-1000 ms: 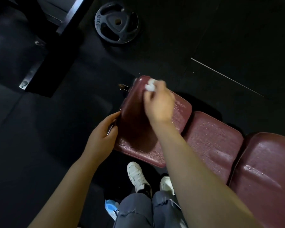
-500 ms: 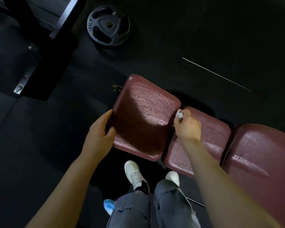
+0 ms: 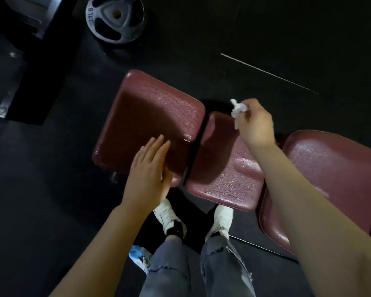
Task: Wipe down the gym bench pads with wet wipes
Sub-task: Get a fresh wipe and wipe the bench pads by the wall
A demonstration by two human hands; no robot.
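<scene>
**A:** From the head camera, what has changed since half a second ago?

**B:** Your left hand (image 3: 147,179) has let go of the outer edge of the square maroon textured end pad (image 3: 150,123); its fingers are now straight and together, over that pad's near corner. Whether they touch it, I cannot tell. Your right hand (image 3: 256,123) has risen from the gap between the pads and now sits above the far end of the narrow maroon middle pad (image 3: 223,168), its grip pinching the crumpled white wet wipe (image 3: 237,110).

**A:** How does the bench lie?

**B:** The three pads run in a row from upper left to lower right, with the large rounded maroon pad (image 3: 330,179) last, under your right forearm. The wipe juts up and left from your fingertips.

**A:** Any writing?

**B:** The grey metal weight plate (image 3: 116,18) on the black floor (image 3: 287,39) has raised lettering ending in "LB"; the digits are unclear.
</scene>
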